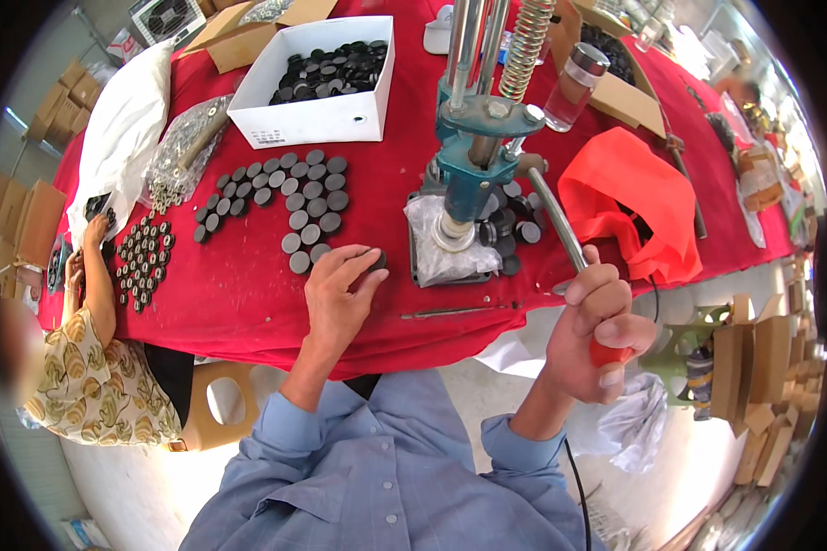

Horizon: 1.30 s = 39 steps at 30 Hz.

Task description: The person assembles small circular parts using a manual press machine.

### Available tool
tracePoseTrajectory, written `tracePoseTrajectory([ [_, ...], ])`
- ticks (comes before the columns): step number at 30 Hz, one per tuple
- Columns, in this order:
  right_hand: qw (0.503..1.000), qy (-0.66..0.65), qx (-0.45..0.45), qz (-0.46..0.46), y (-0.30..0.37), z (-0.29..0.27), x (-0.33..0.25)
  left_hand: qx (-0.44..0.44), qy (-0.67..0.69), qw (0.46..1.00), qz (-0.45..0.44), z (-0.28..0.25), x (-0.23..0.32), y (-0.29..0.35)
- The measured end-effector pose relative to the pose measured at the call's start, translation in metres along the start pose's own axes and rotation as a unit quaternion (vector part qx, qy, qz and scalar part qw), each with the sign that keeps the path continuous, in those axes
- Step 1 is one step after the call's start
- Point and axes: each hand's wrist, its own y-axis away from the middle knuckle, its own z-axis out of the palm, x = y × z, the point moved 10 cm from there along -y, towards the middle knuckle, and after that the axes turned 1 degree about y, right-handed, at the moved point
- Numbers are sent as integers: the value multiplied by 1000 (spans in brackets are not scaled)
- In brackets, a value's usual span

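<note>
Right, I've got the left hand (340,294) just left of the teal metal lever press (464,118), thumb and forefinger nearly together, pinching one small round black disc (380,262). The right hand (601,326) is curled tight around the red grip (605,353) of the long steel lever (556,218), right of the press, probably for leverage. Loose grey-topped black discs (314,189) spread left of the press, presumably within easy reach. Clear plastic film (432,225) clings low on the press, hiding whatever it covers. My fist masks most of that grip, the discs right of the press (526,231) are partly blocked, and its shiny steel columns (470,46) run out of view.
</note>
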Motion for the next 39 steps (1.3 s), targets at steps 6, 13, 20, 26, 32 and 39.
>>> tracePoseTrajectory([
  [6,1000,5,-24,2,-20,2,-3,-22,68,997,22,31,33,-31],
  [13,999,-2,-36,40,-98,18,12,-34,84,996,22,65,41,-42],
  [20,995,-39,-49,79,-115,22,25,-41,78,996,-9,81,39,-56],
  [26,996,-40,-68,35,-99,18,17,-74,87,993,-10,80,37,-55],
  [32,998,-17,-51,42,-101,15,19,-28,57,998,21,96,50,-58],
  [39,997,1,-53,56,-102,24,17,-38,76,996,-31,114,34,-56],
])
